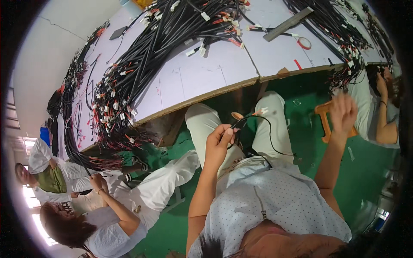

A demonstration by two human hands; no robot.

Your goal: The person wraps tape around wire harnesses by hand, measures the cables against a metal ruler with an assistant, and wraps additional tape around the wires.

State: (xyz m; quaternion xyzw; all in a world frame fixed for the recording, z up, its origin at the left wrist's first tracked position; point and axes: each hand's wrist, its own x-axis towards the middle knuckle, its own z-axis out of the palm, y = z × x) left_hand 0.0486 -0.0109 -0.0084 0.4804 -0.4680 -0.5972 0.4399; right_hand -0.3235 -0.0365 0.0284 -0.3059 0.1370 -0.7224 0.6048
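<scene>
My left hand [218,142] is closed around a thin black cable [272,135] above my lap. The cable loops out to the right over my thigh, and part of it droops toward my waist. White connectors [263,111] with a short orange-red section show at its upper end, just beyond my fingers. A tan ring [237,115], perhaps a tape roll, is beside my fingertips; whether I hold it cannot be seen. Off to the right, my right hand [343,114] is raised near the table edge, close to hanging cable ends. Its fingers are blurred, and nothing shows clearly in them.
Bundles of black cables [161,47] with white connectors cover much of the white table [193,84]. A metal ruler [288,24] and a red-rimmed tape roll [304,43] lie farther back. An orange stool [322,122] stands right. Co-workers sit left [92,223] and right [383,107].
</scene>
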